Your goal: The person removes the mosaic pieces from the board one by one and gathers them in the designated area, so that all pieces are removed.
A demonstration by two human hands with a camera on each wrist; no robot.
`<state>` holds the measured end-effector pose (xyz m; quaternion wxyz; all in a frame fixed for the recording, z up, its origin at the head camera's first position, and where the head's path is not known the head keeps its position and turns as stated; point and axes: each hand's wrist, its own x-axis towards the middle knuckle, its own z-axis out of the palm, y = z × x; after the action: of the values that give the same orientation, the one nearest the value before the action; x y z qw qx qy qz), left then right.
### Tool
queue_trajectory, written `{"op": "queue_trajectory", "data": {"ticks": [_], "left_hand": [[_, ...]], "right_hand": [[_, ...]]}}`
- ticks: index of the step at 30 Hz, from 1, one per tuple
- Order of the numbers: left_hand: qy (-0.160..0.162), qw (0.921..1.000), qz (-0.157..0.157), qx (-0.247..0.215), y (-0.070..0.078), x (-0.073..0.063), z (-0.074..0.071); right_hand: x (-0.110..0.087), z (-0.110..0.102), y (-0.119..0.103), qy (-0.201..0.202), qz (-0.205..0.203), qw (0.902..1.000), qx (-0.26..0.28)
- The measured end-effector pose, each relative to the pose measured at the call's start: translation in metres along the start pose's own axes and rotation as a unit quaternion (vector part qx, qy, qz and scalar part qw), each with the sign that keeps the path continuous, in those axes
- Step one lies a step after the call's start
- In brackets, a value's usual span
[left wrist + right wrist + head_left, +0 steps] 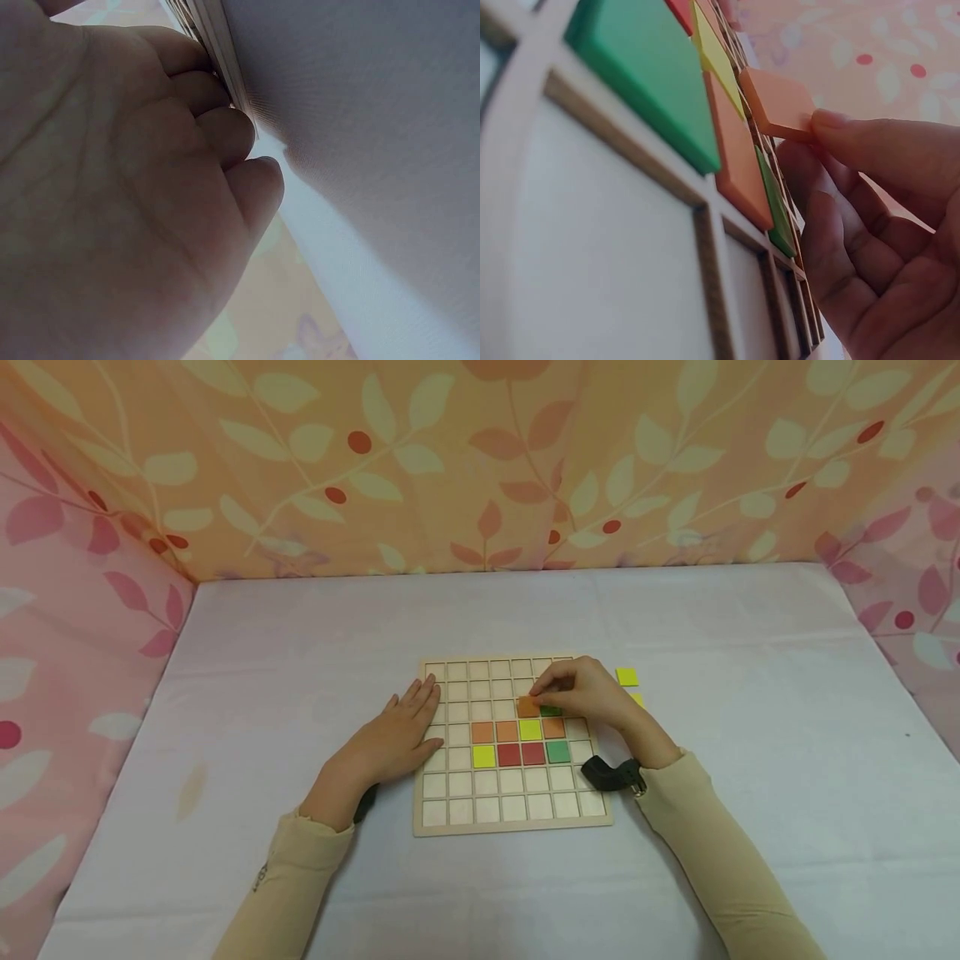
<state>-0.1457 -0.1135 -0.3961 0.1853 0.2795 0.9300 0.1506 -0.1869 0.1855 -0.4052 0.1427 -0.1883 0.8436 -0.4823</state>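
Observation:
My right hand (588, 693) pinches an orange square tile (778, 103) between thumb and fingers, close over the wooden grid board (513, 828). In the right wrist view, the tile is tilted above the grid. Right beside it, a dark green tile (551, 711) lies partly under my fingers. Below sit orange, orange, yellow (530, 730) and orange tiles in one row. The row nearer me has a yellow tile (483, 757), two red tiles (521, 754) and a green tile (557, 752). My left hand (393, 735) rests with extended fingers on the board's left edge.
Beyond the board's right edge, a yellow tile (627, 677) lies on the white cloth (750, 652); another yellow one (637, 699) is partly hidden by my right hand. A black wrist strap (611, 774) hangs over the board's right side. Leaf-patterned fabric (480, 468) walls the table's back and sides.

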Motion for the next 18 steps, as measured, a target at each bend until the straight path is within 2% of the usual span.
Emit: {"op": "queue_trajectory", "data": {"ticks": [10, 18], "left_hand": [[-0.001, 1.0000, -0.002, 0.005, -0.0016, 0.0020, 0.0044], [0.001, 1.0000, -0.003, 0.008, -0.0008, 0.0009, 0.0026]], "right_hand": [[-0.0018, -0.0007, 0.0014, 0.011, 0.011, 0.9998, 0.010], [-0.0030, -0.0021, 0.0006, 0.013, 0.016, 0.9993, 0.030]]}}
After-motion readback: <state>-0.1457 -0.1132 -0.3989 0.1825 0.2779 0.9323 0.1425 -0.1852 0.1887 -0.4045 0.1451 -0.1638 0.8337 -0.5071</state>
